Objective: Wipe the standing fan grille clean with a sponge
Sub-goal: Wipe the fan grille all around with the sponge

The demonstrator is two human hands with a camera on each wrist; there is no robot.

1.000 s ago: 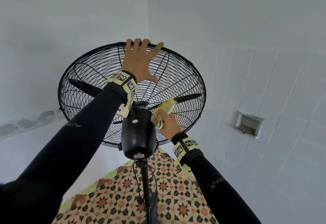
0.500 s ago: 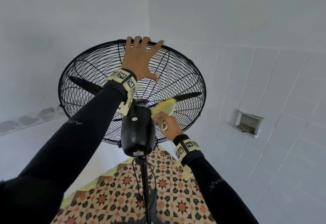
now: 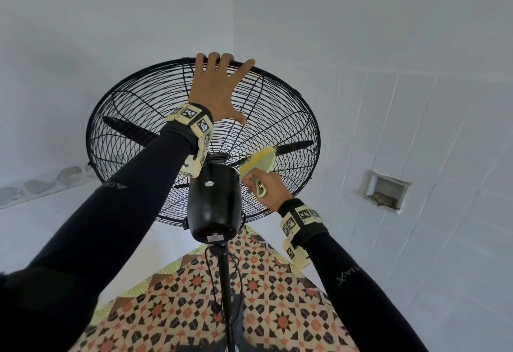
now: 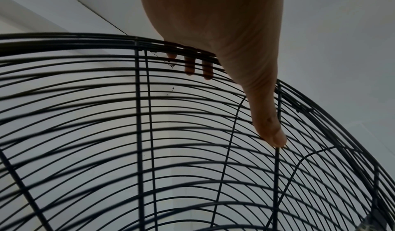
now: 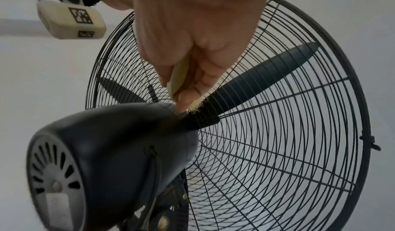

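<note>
Above, the left hand (image 3: 218,89) lies spread on the rear of the black fan grille (image 3: 288,118), its fingers (image 4: 207,69) hooked over the top rim and its thumb (image 4: 267,121) pressed against the wires. Lower right, the right hand (image 3: 268,189) grips a pale green handle carrying the yellow sponge (image 3: 258,161), fingers curled round it; the sponge head touches the grille wires just beside the black motor housing (image 3: 212,201), over a dark blade (image 5: 256,84). Below the housing, the stand pole (image 3: 224,282) rises from a patterned tile floor (image 3: 277,310). White walls surround the fan, the right one tiled
</note>
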